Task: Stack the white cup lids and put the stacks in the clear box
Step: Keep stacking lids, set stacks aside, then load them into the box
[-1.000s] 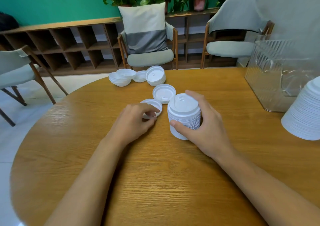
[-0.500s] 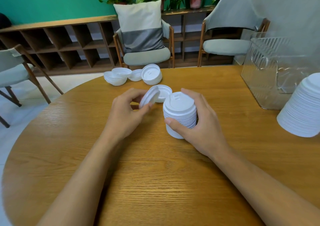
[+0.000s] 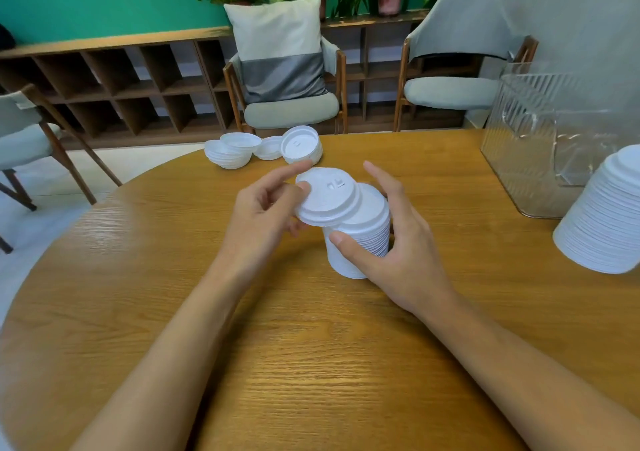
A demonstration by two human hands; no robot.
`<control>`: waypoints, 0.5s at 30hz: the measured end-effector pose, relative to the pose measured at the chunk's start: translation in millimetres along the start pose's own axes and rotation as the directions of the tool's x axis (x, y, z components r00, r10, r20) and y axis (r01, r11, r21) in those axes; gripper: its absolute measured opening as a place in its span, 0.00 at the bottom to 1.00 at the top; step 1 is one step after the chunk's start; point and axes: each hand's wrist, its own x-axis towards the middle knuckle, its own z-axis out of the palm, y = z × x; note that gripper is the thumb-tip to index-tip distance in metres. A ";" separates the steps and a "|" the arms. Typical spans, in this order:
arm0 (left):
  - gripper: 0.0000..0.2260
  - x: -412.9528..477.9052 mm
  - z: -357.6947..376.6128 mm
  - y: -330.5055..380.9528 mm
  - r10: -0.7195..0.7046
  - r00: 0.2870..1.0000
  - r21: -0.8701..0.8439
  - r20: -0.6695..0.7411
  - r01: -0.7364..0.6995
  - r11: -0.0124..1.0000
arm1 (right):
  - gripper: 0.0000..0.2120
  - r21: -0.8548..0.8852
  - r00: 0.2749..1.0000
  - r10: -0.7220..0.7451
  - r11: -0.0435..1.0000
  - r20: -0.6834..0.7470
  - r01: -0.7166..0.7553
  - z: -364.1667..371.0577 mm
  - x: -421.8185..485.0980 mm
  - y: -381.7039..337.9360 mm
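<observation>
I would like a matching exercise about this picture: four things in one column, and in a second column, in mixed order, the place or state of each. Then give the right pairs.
Things
1. single lid
2. middle stack
3. clear box
4. loose lids

Places or states
A. lying at the far edge of the table
B. pinched by the left hand, off-centre above a stack
C. standing on the right side of the table, behind the tall stack
D. upright, gripped by the right hand

Pairs: 1-B, 2-D, 3-C, 4-A
</observation>
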 end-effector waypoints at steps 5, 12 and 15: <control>0.10 -5.8 10.6 -7.7 0.135 0.990 0.305 0.040 -0.141 0.942 | 0.37 -0.008 0.999 -0.042 0.999 0.016 0.042 0.6 -1.1 0.7; 0.25 -6.7 1.8 1.6 0.049 0.968 0.191 0.247 -0.098 0.977 | 0.34 -0.019 0.998 -0.053 0.998 0.018 0.054 0.6 -1.3 0.6; 0.29 -6.0 -2.3 3.3 0.061 0.934 0.053 0.352 -0.084 0.995 | 0.34 -0.007 0.998 -0.054 0.998 0.016 0.054 0.8 -1.0 0.1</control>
